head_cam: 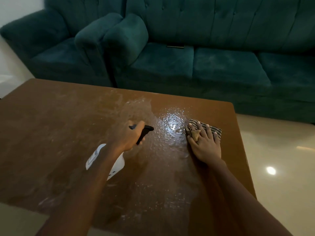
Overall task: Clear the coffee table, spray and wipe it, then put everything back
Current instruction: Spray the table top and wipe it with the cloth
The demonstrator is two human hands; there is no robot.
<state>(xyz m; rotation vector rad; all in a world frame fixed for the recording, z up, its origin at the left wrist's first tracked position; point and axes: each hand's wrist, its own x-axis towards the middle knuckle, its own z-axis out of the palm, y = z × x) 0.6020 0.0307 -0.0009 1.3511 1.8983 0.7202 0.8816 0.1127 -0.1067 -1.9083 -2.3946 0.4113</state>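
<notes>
Bare forearms, uncovered to the frame's edge, left hand [131, 138], right hand [205, 147] — both bare, short nails

Both arms extended forward, hands apart.
Left hand [131, 137] curls around the spray bottle [119, 165] neck; right hand [205, 145] lies flat, fingers spread, pressing on the cloth [195, 122].

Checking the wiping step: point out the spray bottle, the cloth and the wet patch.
spray bottle [95, 156], head view, white labelled body.
cloth [196, 122], head view, striped far corner.
wet patch [172, 120], head view, bright glare centre.
</notes>
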